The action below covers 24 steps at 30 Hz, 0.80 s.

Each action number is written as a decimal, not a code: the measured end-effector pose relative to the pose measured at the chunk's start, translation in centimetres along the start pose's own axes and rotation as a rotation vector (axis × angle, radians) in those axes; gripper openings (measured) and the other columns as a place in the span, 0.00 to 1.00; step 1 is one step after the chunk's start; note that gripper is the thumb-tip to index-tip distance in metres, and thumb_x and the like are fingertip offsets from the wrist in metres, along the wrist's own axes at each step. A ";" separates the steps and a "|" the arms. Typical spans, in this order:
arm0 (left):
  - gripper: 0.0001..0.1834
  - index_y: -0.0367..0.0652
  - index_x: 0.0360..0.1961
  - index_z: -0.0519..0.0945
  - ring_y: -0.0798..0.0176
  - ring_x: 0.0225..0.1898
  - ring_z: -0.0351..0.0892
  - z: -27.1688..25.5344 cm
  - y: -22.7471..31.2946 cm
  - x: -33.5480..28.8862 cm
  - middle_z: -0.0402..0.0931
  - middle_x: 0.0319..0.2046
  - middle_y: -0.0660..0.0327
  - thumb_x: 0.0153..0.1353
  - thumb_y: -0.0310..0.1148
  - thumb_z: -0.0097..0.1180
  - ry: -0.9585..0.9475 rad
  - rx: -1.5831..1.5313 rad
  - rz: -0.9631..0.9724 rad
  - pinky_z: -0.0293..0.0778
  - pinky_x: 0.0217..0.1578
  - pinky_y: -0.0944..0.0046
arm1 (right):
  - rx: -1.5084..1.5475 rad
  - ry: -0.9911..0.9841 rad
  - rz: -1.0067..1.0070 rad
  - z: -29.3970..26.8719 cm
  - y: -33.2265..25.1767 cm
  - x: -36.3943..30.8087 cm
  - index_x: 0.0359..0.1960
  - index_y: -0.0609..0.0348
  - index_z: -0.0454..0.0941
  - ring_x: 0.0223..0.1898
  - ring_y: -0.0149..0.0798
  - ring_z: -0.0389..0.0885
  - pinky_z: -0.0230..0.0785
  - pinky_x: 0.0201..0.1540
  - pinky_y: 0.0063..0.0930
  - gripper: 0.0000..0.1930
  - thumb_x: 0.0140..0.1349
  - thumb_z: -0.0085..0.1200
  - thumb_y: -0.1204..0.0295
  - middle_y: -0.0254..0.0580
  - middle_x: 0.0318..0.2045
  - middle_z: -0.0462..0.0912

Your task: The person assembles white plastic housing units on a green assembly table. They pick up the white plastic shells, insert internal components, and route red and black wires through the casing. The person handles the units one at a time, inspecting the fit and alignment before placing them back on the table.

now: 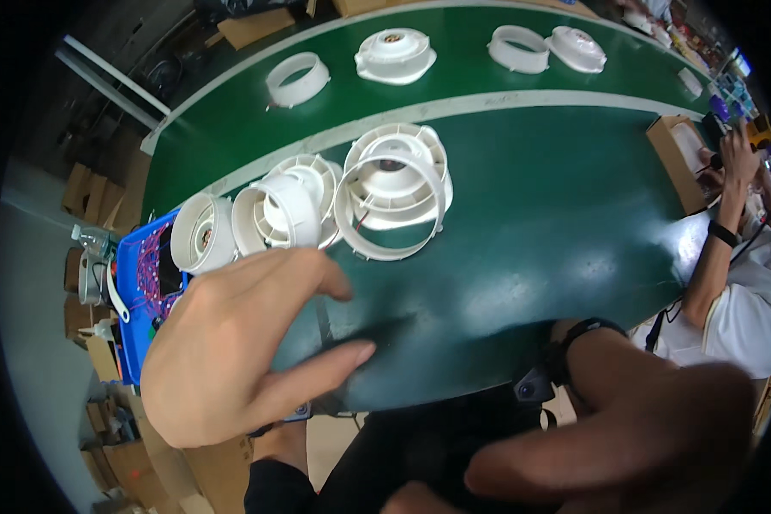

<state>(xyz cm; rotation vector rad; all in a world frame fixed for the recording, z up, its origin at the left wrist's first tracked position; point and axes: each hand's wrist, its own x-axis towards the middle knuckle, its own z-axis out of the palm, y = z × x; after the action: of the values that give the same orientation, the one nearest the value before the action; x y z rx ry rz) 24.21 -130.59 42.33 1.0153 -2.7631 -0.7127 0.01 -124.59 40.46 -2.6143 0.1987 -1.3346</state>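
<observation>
My left hand is raised at the left, in front of the table. Its thumb and forefinger are spread, with nothing between them. My right hand is at the lower right, dark and blurred close to the camera. Two of its digits show, stretched out and apart, holding nothing visible. Beyond my left hand lie white plastic parts: a ring, a second ring leaning on a round ribbed housing, and a thin open ring leaning against another ribbed housing. Neither hand touches them.
A blue tray of purple and red wires stands at the table's left edge. More white rings and housings sit on a green belt behind. At right, a co-worker's arm reaches beside an open cardboard box. Cartons are at lower left.
</observation>
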 end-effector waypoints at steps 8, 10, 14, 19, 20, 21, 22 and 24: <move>0.23 0.30 0.42 0.79 0.47 0.43 0.85 0.3 -0.7 0.2 0.83 0.41 0.46 0.50 0.34 0.73 -0.023 -0.013 -0.055 0.77 0.47 0.58 | 0.063 -0.128 0.061 2.3 2.7 -0.5 0.21 0.58 0.79 0.23 0.45 0.81 0.72 0.24 0.35 0.04 0.47 0.62 0.74 0.44 0.22 0.78; 0.23 0.30 0.41 0.79 0.47 0.43 0.85 0.4 -0.7 0.4 0.83 0.41 0.46 0.49 0.35 0.73 -0.017 -0.016 -0.057 0.77 0.47 0.58 | 0.070 -0.165 0.083 2.6 3.3 -0.5 0.21 0.57 0.78 0.23 0.45 0.81 0.72 0.23 0.35 0.04 0.47 0.61 0.74 0.43 0.21 0.77; 0.22 0.30 0.40 0.79 0.48 0.44 0.85 0.5 -0.6 0.5 0.83 0.41 0.46 0.49 0.35 0.73 -0.019 -0.021 -0.055 0.77 0.48 0.57 | 0.071 -0.215 0.099 3.2 4.2 -0.5 0.21 0.57 0.77 0.22 0.45 0.79 0.70 0.23 0.36 0.05 0.45 0.61 0.73 0.42 0.21 0.76; 0.22 0.30 0.39 0.79 0.48 0.44 0.85 0.4 -0.8 0.3 0.83 0.41 0.46 0.48 0.33 0.73 -0.024 -0.046 -0.046 0.77 0.48 0.59 | 0.111 -0.272 0.108 3.8 4.5 -0.3 0.21 0.56 0.76 0.21 0.45 0.78 0.68 0.22 0.36 0.06 0.44 0.61 0.72 0.41 0.20 0.74; 0.22 0.29 0.39 0.78 0.48 0.44 0.85 0.4 -0.8 -0.1 0.83 0.41 0.45 0.48 0.32 0.73 0.015 -0.047 -0.068 0.76 0.49 0.59 | 0.124 -0.278 0.096 4.2 4.7 0.2 0.21 0.55 0.76 0.21 0.45 0.77 0.68 0.21 0.36 0.06 0.43 0.61 0.72 0.41 0.19 0.74; 0.22 0.31 0.39 0.79 0.49 0.44 0.85 0.3 -1.0 0.7 0.83 0.41 0.47 0.46 0.33 0.73 0.005 -0.014 -0.050 0.77 0.47 0.59 | 0.111 -0.291 0.118 3.8 5.0 0.4 0.21 0.55 0.76 0.20 0.45 0.77 0.68 0.21 0.37 0.06 0.43 0.61 0.71 0.40 0.19 0.73; 0.23 0.33 0.39 0.79 0.50 0.44 0.85 0.4 -1.3 1.6 0.83 0.41 0.48 0.43 0.33 0.73 -0.006 0.017 -0.027 0.77 0.46 0.58 | 0.096 -0.310 0.136 3.7 5.3 0.5 0.21 0.55 0.76 0.20 0.45 0.77 0.67 0.21 0.37 0.06 0.43 0.61 0.71 0.40 0.19 0.73; 0.23 0.33 0.42 0.78 0.43 0.40 0.82 1.0 -1.4 1.3 0.81 0.37 0.48 0.45 0.31 0.70 0.101 -0.011 0.021 0.77 0.41 0.55 | 0.121 -0.321 0.140 3.6 5.6 1.2 0.22 0.55 0.76 0.20 0.45 0.76 0.67 0.21 0.37 0.07 0.42 0.61 0.71 0.39 0.19 0.72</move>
<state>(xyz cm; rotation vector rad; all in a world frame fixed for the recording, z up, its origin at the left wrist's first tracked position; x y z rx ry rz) 23.77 -131.93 40.75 0.9904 -2.6766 -0.6541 3.51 -129.89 37.99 -2.6098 0.2372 -0.8413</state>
